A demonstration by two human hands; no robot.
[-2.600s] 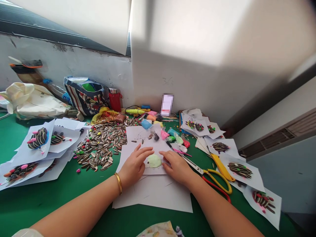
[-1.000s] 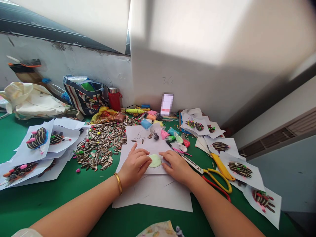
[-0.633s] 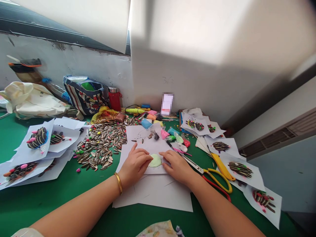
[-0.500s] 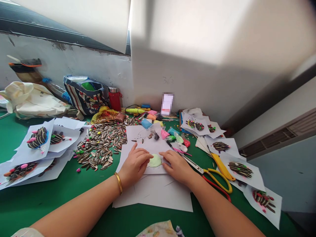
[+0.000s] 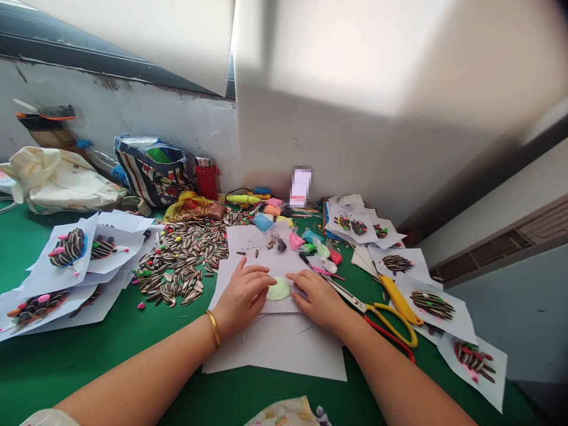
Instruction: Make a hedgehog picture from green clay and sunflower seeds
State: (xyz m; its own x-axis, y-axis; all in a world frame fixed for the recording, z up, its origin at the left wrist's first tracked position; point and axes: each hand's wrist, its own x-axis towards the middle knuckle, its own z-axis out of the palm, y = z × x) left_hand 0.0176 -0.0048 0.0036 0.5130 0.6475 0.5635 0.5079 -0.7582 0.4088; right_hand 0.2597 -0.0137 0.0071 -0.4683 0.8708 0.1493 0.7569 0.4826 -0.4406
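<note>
Two hands flank the pale-green clay patch (image 5: 279, 290), fingers loosely curved, thumbs apart: it lies at three o'clock from the left hand (image 5: 241, 294), nine from the right hand (image 5: 318, 297), about equally near. Fingers hide one end, leaving its long axis unclear. White paper (image 5: 286, 258) carries it on the green table (image 5: 133, 378), seeds (image 5: 177, 278) toward ten, scissors (image 5: 366, 308) past three.

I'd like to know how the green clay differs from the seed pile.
The green clay is one smooth patch; the seed pile, many striped seeds. The clay covers less space than the pile. The clay lies on paper between the left hand and right hand; the pile, on the table.
</note>
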